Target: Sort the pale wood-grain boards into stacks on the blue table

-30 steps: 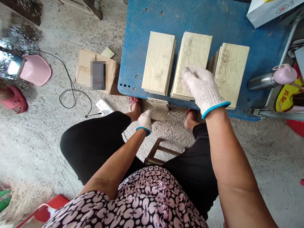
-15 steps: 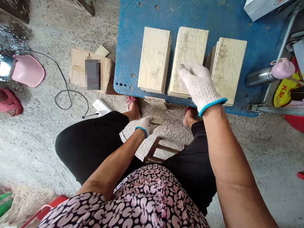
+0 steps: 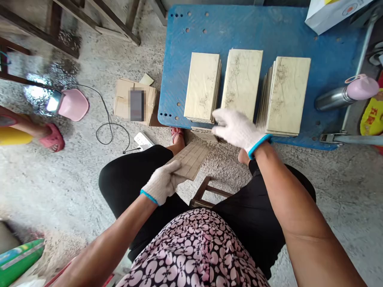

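Three stacks of cream tiles lie on a blue platform (image 3: 254, 28): a left stack (image 3: 202, 85), a middle stack (image 3: 243, 81) and a right stack (image 3: 285, 93). My left hand (image 3: 161, 184), in a white knit glove, grips one tile (image 3: 191, 159) held back side up above my knee. My gloved right hand (image 3: 236, 127) hovers at the near edge of the middle stack, fingers extended toward the left and blurred by motion; nothing shows in it. A few more tiles (image 3: 203, 133) lie on the floor under the platform's edge.
A steel flask with a pink cap (image 3: 344, 95) lies at the platform's right. A cardboard box (image 3: 134, 104), a power strip (image 3: 143, 139) with a black cable and a pink lamp (image 3: 70, 104) sit on the concrete floor at left. Another person's foot in a red sandal (image 3: 52, 137) shows far left. A wooden stool (image 3: 206, 193) is under me.
My left hand picked a tile up from the floor pile and raised it over my knee. My right hand slid off the middle stack toward its near left edge.
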